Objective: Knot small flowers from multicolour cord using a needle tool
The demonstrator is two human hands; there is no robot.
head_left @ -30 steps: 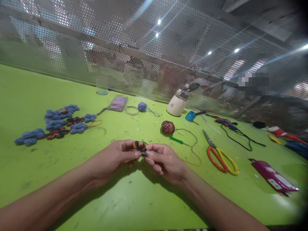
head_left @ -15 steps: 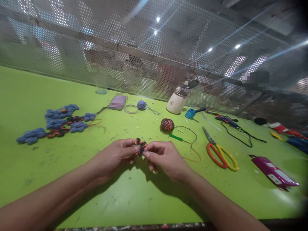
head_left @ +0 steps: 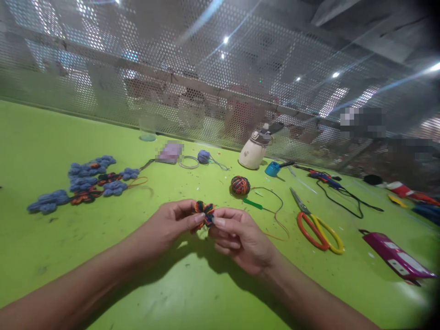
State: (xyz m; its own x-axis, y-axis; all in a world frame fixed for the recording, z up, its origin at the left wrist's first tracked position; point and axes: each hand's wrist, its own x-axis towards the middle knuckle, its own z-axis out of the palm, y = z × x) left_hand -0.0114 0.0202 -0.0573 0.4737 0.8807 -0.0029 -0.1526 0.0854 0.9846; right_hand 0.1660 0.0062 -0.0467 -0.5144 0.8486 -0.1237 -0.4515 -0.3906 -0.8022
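Between my two hands is a small crocheted flower (head_left: 205, 211) in dark, orange and multicoloured yarn, held just above the green table. My left hand (head_left: 177, 220) pinches its left side with thumb and fingers. On the other side, my right hand (head_left: 237, 231) grips the right petals, thumb on top and the other fingers curled beneath. A ball of the same variegated yarn (head_left: 240, 185) lies beyond my right hand, its strand looping to the right. Close to it rests a crochet hook with a green handle (head_left: 252, 203).
Joined blue and multicoloured crocheted flowers (head_left: 82, 183) lie at left. Orange-and-yellow-handled scissors (head_left: 312, 229) and a magenta case (head_left: 395, 254) are at right. Behind stand a cream bottle (head_left: 253, 151), a blue pot (head_left: 272, 169) and a purple yarn ball (head_left: 203, 156), before a perforated metal screen (head_left: 192, 87).
My view has tilted up slightly, so the table things sit lower. Both hands still hold the flower; my right fingers have curled in further beneath it.
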